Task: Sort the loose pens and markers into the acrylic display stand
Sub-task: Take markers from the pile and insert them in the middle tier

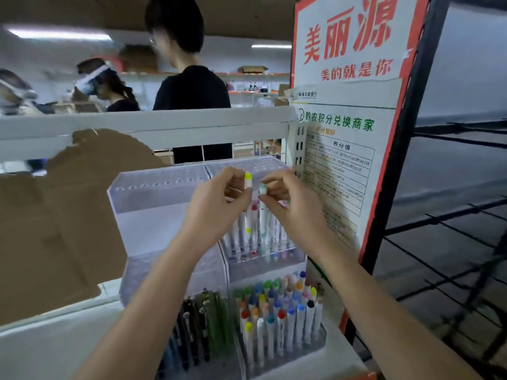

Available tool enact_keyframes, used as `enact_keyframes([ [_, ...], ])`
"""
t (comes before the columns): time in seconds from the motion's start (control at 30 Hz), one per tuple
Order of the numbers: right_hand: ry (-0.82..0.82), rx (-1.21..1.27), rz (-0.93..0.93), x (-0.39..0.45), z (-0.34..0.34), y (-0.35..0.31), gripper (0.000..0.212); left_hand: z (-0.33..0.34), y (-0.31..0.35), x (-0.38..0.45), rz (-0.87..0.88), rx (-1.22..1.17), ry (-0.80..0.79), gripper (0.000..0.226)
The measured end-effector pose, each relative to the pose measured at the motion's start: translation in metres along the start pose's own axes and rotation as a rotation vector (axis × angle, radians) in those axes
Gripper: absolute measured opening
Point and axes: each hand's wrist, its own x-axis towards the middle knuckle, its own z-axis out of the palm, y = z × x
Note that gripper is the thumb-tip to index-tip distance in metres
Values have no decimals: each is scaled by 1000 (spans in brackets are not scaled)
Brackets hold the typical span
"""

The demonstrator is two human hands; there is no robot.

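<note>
A yellow-capped marker [248,185] and a green-capped marker [263,191] stand just above the middle tier of the acrylic display stand [153,204] at frame centre. The left hand [219,207] pinches the yellow one, the right hand [285,198] pinches the green one. Best to keep each upright, line its lower end over a free hole among the seated markers [258,242], and lower one at a time. More markers [279,311] fill the tier below.
</note>
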Motion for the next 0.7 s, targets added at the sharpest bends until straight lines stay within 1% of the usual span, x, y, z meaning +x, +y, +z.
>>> enact_keyframes([
  [0.1, -6, 22, -21, 2, -1, 5, 20, 2, 0, -5, -13, 8, 36, 12],
  [0.23, -89, -88, -60, -2, 2, 13, 20, 5, 4, -15, -36, 21, 87, 14],
  [0.33, -62, -243, -124, 0, 0, 17, 20, 7, 5, -21, -56, 26, 92, 15],
  [0.43, -64, -251, -181, 3, 0, 15, 15, 7, 6, -27, -81, 20, 100, 20],
  [0.53, -90, -309, -271, -2, 14, 18, 9, 6, 8, -30, -108, 29, 119, 11],
  [0.7, -71, -368, -263, 2, 18, 14, 10, 2, 12, -31, -131, 20, 151, 11],
])
